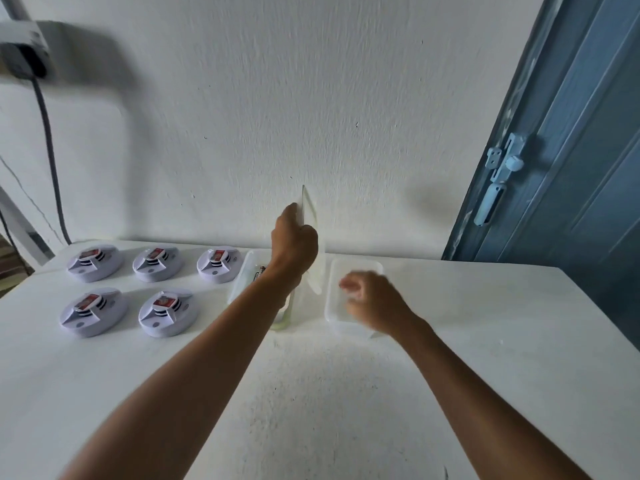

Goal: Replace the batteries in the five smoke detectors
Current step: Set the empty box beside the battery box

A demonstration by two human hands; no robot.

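Head view: five smoke detectors (129,289) sit upside down on the white bench (485,323), far-left, batteries showing. Left hand (294,239) grips a clear lid (309,207) held on edge above a clear container (251,275) with batteries inside. Right hand (372,299) blurred over second container (337,271); grip unclear.

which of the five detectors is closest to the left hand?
The rightmost detector in the back row, right beside the open container; the left hand holds the clear lid just past it.
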